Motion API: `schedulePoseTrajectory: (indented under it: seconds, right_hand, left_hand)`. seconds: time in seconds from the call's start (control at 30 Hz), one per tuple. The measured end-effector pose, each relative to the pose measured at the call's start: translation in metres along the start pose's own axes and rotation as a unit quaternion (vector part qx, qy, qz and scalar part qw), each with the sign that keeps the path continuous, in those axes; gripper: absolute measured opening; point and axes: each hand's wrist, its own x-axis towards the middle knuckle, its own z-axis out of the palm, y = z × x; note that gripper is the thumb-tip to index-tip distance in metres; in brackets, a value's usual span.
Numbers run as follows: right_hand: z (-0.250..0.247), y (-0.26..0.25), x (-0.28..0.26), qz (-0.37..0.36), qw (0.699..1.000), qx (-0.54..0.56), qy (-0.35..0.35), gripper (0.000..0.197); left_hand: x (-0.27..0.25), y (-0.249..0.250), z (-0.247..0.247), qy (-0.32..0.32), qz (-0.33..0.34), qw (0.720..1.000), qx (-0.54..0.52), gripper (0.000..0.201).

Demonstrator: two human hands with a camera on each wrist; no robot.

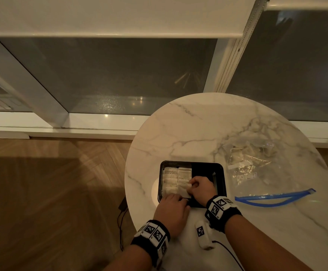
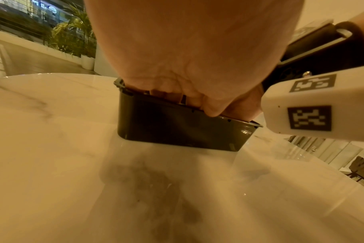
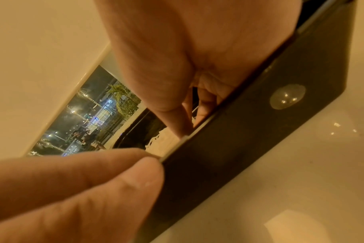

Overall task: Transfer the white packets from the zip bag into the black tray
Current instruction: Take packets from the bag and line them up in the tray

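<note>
The black tray (image 1: 220, 174) sits on the marble table, and several white packets (image 1: 172, 178) fill its left half. My right hand (image 1: 191, 185) reaches in from the near side and pinches one white packet (image 1: 183, 190) lying by the tray's middle. My left hand (image 1: 181, 198) is at the tray's near rim, thumb and forefinger pinched together on that packet's near end. In the right wrist view the right hand (image 3: 187, 129) presses the packet (image 3: 163, 143) down behind the tray wall (image 3: 239, 131). The clear zip bag (image 1: 257, 173) lies to the right with more packets (image 1: 237, 157) inside.
The bag's blue zip strip (image 1: 272, 197) lies open near the right wrist. The round table's edge (image 1: 127, 173) runs just left of the tray. Beyond it are wood floor, a black cable (image 1: 121, 222) and a window wall behind.
</note>
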Motion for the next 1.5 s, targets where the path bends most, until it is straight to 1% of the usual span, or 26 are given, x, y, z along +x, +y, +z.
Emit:
schedulePoseTrajectory:
  seconds: [0.23, 0.37, 0.43, 0.47, 0.53, 0.67, 0.77, 0.83, 0.9, 1.03, 1.1, 1.17, 1.23, 1.3, 1.37, 1.43, 1.5]
  right_hand:
    - [0.001, 0.000, 0.001, -0.006, 1.000, -0.009, 0.009, 0.025]
    - [-0.002, -0.002, -0.003, -0.004, 1.000, 0.010, 0.019, 0.024]
    - [-0.007, 0.001, -0.006, -0.010, 0.999, 0.019, 0.043, 0.023]
    - [-0.023, 0.014, -0.025, -0.008, 0.997, 0.032, 0.075, 0.022]
    - [-0.029, 0.014, -0.025, -0.027, 0.993, 0.050, 0.101, 0.022]
    - [-0.042, 0.012, -0.036, -0.057, 0.984, 0.125, 0.115, 0.017]
    - [-0.051, 0.011, -0.051, -0.082, 0.970, 0.200, 0.108, 0.016]
    - [-0.058, 0.012, -0.062, -0.091, 0.961, 0.236, 0.107, 0.016]
    - [-0.071, 0.022, -0.075, -0.093, 0.954, 0.255, 0.127, 0.017]
    - [-0.095, 0.054, -0.094, -0.074, 0.945, 0.258, 0.184, 0.018]
    - [-0.106, 0.072, -0.101, -0.071, 0.947, 0.221, 0.222, 0.020]
    - [-0.118, 0.089, -0.109, -0.066, 0.952, 0.156, 0.253, 0.021]
    - [-0.130, 0.103, -0.113, -0.063, 0.962, 0.046, 0.262, 0.022]
    - [-0.142, 0.117, -0.115, -0.079, 0.956, -0.097, 0.265, 0.028]
    - [-0.149, 0.130, -0.113, -0.119, 0.939, -0.213, 0.241, 0.036]
    - [-0.152, 0.135, -0.112, -0.124, 0.926, -0.297, 0.196, 0.038]
    - [-0.155, 0.135, -0.110, -0.132, 0.914, -0.346, 0.163, 0.037]
  left_hand:
    - [0.001, 0.002, 0.000, -0.007, -0.016, 1.000, -0.002, 0.043]
    - [0.002, 0.000, 0.004, -0.009, -0.018, 1.000, -0.002, 0.046]
    - [0.001, 0.003, 0.005, -0.017, -0.016, 1.000, -0.005, 0.050]
    - [-0.003, 0.024, 0.005, -0.026, 0.003, 1.000, 0.005, 0.052]
    - [-0.002, 0.022, 0.006, -0.024, 0.003, 1.000, 0.004, 0.052]
    - [0.005, 0.013, -0.001, 0.002, -0.010, 1.000, -0.023, 0.042]
    - [0.006, 0.009, -0.007, 0.049, -0.008, 0.997, -0.066, 0.032]
    - [0.007, 0.011, -0.009, 0.081, 0.002, 0.992, -0.101, 0.027]
    - [0.009, 0.025, -0.011, 0.094, 0.028, 0.988, -0.123, 0.025]
    - [0.021, 0.066, -0.018, 0.078, 0.089, 0.987, -0.109, 0.030]
    - [0.029, 0.091, -0.024, 0.060, 0.112, 0.988, -0.086, 0.034]
    - [0.039, 0.114, -0.026, 0.025, 0.126, 0.990, -0.051, 0.038]
    - [0.050, 0.131, -0.025, -0.017, 0.132, 0.991, -0.003, 0.041]
    - [0.062, 0.147, -0.022, -0.056, 0.128, 0.989, 0.054, 0.044]
    - [0.073, 0.160, -0.021, -0.096, 0.102, 0.985, 0.102, 0.048]
    - [0.082, 0.172, -0.023, -0.133, 0.069, 0.979, 0.137, 0.052]
    - [0.087, 0.181, -0.027, -0.138, 0.042, 0.978, 0.149, 0.054]
